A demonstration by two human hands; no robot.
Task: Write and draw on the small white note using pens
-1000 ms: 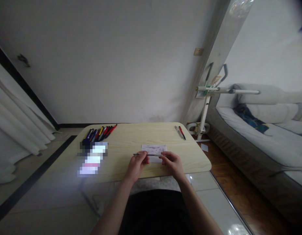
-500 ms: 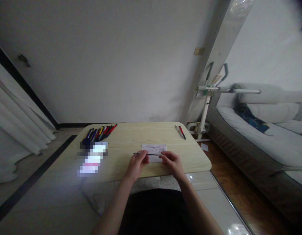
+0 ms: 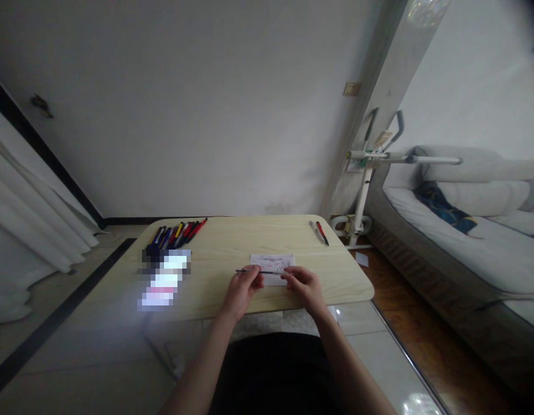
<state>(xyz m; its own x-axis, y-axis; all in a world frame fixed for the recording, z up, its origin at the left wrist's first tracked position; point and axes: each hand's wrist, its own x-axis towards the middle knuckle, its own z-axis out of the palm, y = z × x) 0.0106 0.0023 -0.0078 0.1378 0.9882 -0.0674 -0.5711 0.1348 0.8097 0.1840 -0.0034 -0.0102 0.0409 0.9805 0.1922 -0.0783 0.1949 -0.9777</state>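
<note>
Pen stretched level over the marked paper, I see; left hand pinches it near one end, right hand grips the other. Two pens lie off right on the table.

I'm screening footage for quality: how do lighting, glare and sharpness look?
Head view: dim overall; a bright pixelated patch on the table, bluish haze below it; glare on the floor, lower right. Also head view: marks on the paper unreadable, top-right corner dark.
</note>
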